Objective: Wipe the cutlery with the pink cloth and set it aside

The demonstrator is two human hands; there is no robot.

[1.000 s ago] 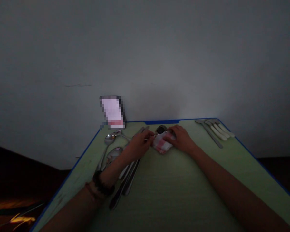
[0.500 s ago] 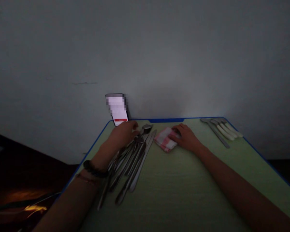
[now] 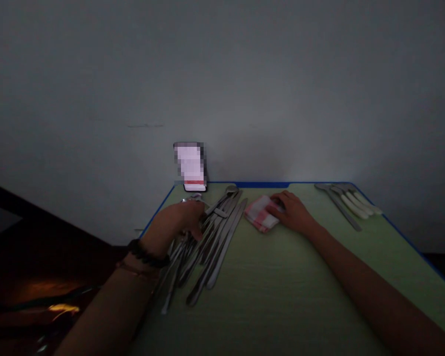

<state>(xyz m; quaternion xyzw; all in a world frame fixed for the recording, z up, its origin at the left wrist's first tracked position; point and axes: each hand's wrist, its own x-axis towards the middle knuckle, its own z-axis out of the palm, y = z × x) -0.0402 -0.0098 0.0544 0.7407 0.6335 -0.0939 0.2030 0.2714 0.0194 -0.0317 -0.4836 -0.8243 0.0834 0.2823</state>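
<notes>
A pile of metal cutlery (image 3: 220, 242) lies on the left part of the table, its handles pointing mostly towards me. My left hand (image 3: 187, 217), bent downward, is over the upper left of this pile, thumb and fingers apart and touching or just above the pieces. Some fingertips are lost in shadow. To the right of the pile, a folded pink-and-white checked cloth (image 3: 261, 212) rests on the tabletop. My right hand (image 3: 291, 211) grips its right edge, thumb on top and fingers round the far side.
A lit phone (image 3: 192, 165) leans on the wall behind the pile. At the far right lie several forks with white handles (image 3: 356, 204) and an all-metal utensil (image 3: 341, 210). The pale green table (image 3: 267, 287) has a blue rim and meets the grey wall (image 3: 263, 89).
My left hand has dropped lower and nearer to me over the cutlery, uncovering the spoons at the far end. The view has shifted slightly left. My right hand keeps its grip on the cloth.
</notes>
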